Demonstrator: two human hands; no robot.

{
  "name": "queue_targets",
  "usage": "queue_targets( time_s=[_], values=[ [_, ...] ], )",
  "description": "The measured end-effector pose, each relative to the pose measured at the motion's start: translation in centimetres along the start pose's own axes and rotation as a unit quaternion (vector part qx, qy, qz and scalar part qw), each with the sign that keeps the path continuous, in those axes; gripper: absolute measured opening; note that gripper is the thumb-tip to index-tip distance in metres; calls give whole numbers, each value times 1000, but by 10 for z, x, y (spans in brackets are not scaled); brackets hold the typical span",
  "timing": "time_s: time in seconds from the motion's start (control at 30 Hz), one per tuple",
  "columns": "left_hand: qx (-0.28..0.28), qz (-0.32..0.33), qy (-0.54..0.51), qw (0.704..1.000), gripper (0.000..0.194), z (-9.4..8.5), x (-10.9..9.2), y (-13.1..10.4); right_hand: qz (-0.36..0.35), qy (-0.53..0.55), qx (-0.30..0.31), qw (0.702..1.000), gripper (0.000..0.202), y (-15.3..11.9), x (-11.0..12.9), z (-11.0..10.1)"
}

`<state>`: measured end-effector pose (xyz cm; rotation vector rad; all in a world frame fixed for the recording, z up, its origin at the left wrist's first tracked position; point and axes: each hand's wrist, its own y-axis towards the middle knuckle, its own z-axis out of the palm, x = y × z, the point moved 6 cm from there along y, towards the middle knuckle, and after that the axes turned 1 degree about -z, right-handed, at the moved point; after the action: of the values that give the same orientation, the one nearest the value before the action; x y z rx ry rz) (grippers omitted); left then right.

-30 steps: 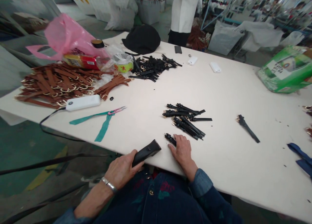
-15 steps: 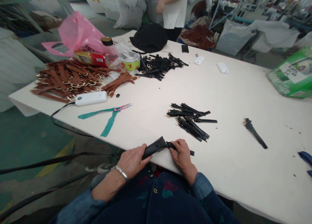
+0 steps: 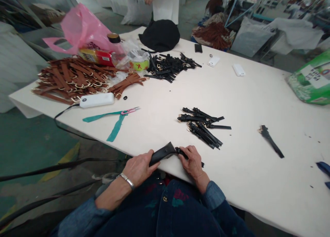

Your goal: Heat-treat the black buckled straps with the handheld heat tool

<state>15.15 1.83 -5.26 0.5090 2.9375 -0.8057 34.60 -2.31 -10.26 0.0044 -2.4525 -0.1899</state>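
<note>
Wht table point(image 3: 247, 99) near me | my R hand point(image 3: 192, 162) pinches small blk strap point(image 3: 178, 150) by table edge, prob. so it can't slip | my L hand point(image 3: 140, 168) wraps round blk tool point(image 3: 162, 154), wide end just beside strap | strap pile point(image 3: 199, 118) lies apart, prob. for room

My widest lane is the bare table point(image 3: 242, 103) between black pile point(image 3: 203, 123) and lone strap point(image 3: 270, 140). Green bag point(image 3: 313, 78) walls off far right. I can also cross left to right between black pile and far heap point(image 3: 167, 66). Left side is poor: snips point(image 3: 130, 110) lie blades right, then power bank point(image 3: 96, 100), its cable point(image 3: 58, 124) dropping past the near edge, brown straps point(image 3: 72, 75) beyond. Pink bag point(image 3: 79, 30) and hat point(image 3: 160, 35) stand tall on the far side. Near edge blocked: tool point(image 3: 162, 154) in left hand point(image 3: 140, 166) meets, or almost, held strap point(image 3: 180, 151) under right hand point(image 3: 192, 163).
</note>
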Motion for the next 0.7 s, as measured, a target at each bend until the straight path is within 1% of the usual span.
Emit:
queue_targets(
  time_s=[0.1, 0.2, 0.27, 0.3, 0.33, 0.4, 0.43, 0.5, 0.6, 0.7],
  values=[
    [-7, -18, -11, 1000, 40, -11, 11, -7, 32, 106, -36, 993, 25, 10, 7, -3],
    [-28, -29, -26, 999, 43, -27, 22, -19, 101, 230, -77, 965, 24, 21, 12, 0],
    [-42, -33, -35, 998, 44, -36, 27, -25, 128, 281, -64, 949, 23, 25, 15, 7],
    [-47, -36, -38, 998, 44, -39, 28, -28, 132, 282, -47, 949, 23, 26, 16, 11],
    [-48, -40, -40, 997, 44, -41, 30, -29, 130, 263, -25, 956, 22, 26, 17, 15],
    [-42, -51, -42, 997, 43, -39, 32, -30, 112, 181, 19, 977, 23, 21, 16, 18],
    [-36, -55, -41, 997, 42, -37, 33, -29, 101, 130, 38, 986, 24, 18, 16, 18],
    [-25, -55, -36, 998, 41, -29, 33, -27, 79, 46, 68, 993, 28, 10, 13, 15],
    [-19, -36, -25, 999, 40, -17, 32, -24, 57, -28, 86, 994, 31, 2, 11, 6],
    [-19, -4, -11, 1000, 38, -9, 25, -20, 37, -75, 84, 993, 32, -2, 9, 0]
  ],
)
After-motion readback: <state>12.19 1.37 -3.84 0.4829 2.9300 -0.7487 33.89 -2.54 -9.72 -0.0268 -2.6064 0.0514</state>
